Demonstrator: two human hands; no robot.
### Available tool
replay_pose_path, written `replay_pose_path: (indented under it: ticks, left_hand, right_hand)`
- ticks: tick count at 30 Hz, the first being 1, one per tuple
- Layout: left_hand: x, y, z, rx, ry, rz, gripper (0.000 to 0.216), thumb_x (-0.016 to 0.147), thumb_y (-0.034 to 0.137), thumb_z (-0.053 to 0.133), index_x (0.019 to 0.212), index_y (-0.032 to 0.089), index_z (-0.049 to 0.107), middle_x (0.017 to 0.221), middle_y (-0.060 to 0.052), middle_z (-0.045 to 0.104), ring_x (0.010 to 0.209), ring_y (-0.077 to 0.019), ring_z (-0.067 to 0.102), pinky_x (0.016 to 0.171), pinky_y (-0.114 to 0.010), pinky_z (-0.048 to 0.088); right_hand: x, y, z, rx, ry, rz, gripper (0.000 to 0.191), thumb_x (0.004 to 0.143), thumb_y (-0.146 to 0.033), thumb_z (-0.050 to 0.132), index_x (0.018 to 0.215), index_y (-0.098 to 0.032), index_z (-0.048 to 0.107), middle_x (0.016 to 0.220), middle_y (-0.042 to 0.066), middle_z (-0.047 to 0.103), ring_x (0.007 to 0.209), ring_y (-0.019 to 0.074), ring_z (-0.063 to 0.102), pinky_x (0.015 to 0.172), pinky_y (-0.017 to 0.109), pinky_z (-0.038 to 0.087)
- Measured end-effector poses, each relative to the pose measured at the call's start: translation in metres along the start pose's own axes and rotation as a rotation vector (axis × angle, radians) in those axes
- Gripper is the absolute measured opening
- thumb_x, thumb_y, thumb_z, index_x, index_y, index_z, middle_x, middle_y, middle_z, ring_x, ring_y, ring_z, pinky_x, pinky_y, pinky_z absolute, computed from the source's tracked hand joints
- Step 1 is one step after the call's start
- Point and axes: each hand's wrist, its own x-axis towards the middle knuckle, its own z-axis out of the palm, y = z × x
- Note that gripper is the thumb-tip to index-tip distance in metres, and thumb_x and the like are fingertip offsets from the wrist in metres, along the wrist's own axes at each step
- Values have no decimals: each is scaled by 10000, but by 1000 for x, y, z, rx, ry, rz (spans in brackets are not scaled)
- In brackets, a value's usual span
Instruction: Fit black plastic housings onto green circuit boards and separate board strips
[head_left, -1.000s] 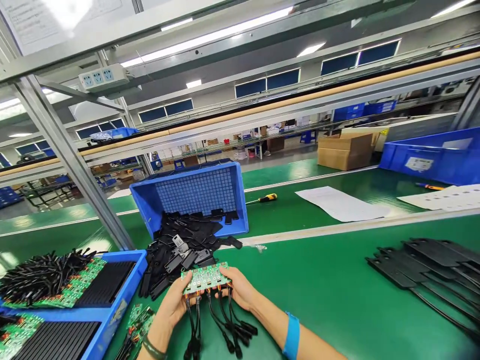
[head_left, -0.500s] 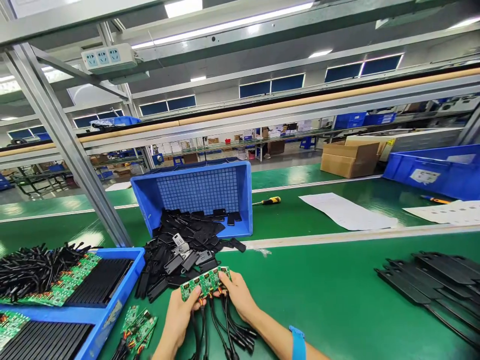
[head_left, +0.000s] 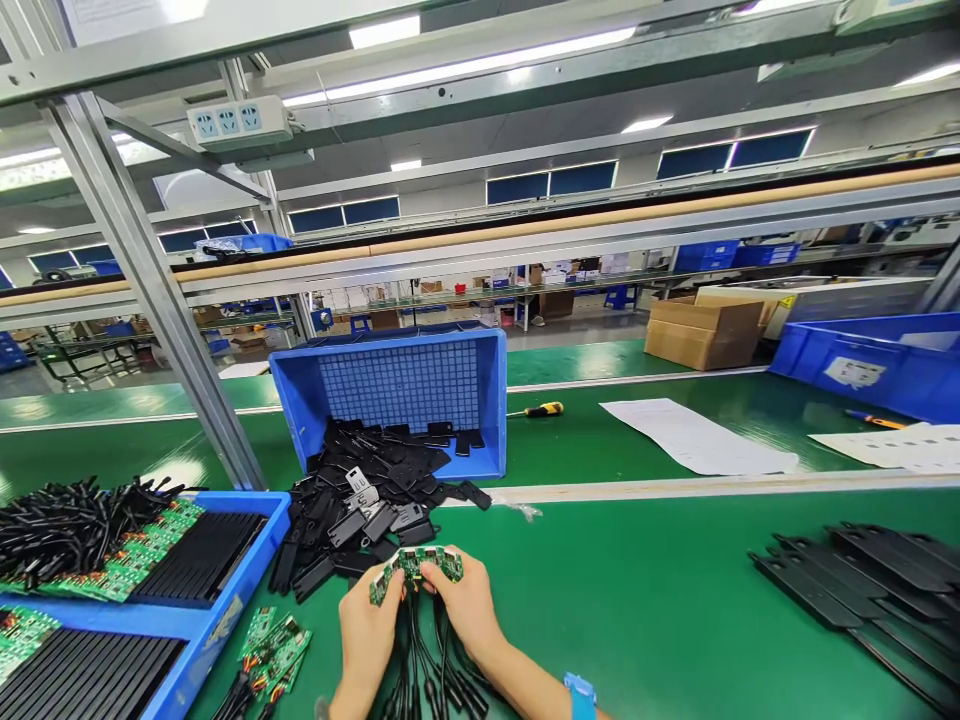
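My left hand (head_left: 367, 630) and my right hand (head_left: 465, 608) both grip a small green circuit board panel (head_left: 415, 564) near the front edge of the green table. The panel bows upward in the middle between my thumbs. Black cables (head_left: 427, 670) hang from its lower edge, down between my wrists. A blue band (head_left: 579, 694) shows on my right wrist. Just beyond the panel lies a heap of black plastic parts (head_left: 367, 490).
The heap spills from a tipped blue bin (head_left: 405, 385). At the left stands a blue tray (head_left: 202, 620) with boards and black cables. Loose boards (head_left: 274, 645) lie beside it. Black flat pieces (head_left: 862, 590) lie at the right; a screwdriver (head_left: 541, 410) and paper sheets (head_left: 697, 437) lie behind.
The flat board panel is now bent into an arch between my hands, which have closed in together. The view has dropped slightly toward the table.
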Motion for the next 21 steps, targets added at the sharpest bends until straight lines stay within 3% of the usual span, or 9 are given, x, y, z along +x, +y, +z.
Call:
replay_pose_path:
  ticks: [2,6,8,12,16,21]
  left_hand:
    - [4,3,-1,-78,-46,-92,457,532,559,850,637,144,689,605,-46,661,589,-180,601,590,-246,520]
    - [8,6,-7,-235,-128,-298,572,510,526,882,869,116,708,802,-116,726,662,-229,686,650,-336,588]
    - [7,5,-10,-278,-138,-344,560,527,489,892,895,114,700,825,-129,729,674,-238,699,642,-345,595]
    - [5,2,-9,-302,-139,-300,534,531,455,908,895,124,700,893,-119,741,759,-239,709,682,-318,598]
    - [4,0,-7,-269,-136,-207,522,496,393,931,870,92,727,857,-111,752,770,-218,698,718,-256,570]
    - [5,1,-9,-289,-158,-216,539,571,484,877,944,125,726,926,-114,741,773,-221,689,669,-280,565]
  right_hand:
    - [1,-1,0,43,-39,67,512,522,-589,848,698,-163,626,658,26,627,579,175,554,586,311,501]
    - [3,-6,-5,118,-159,182,538,529,-563,852,795,-138,658,719,53,663,612,187,597,590,304,500]
    - [4,-8,-7,146,-191,186,505,526,-522,870,771,-135,660,696,42,660,612,169,584,573,262,467]
    - [2,-8,-5,190,-213,153,466,515,-472,900,722,-141,647,646,13,641,601,154,563,590,250,446]
    - [-1,-9,1,216,-242,96,458,552,-478,894,783,-158,663,732,20,665,690,188,602,661,283,467]
    - [-3,-14,1,212,-283,62,462,586,-502,876,848,-162,702,872,51,691,865,231,622,819,324,466]
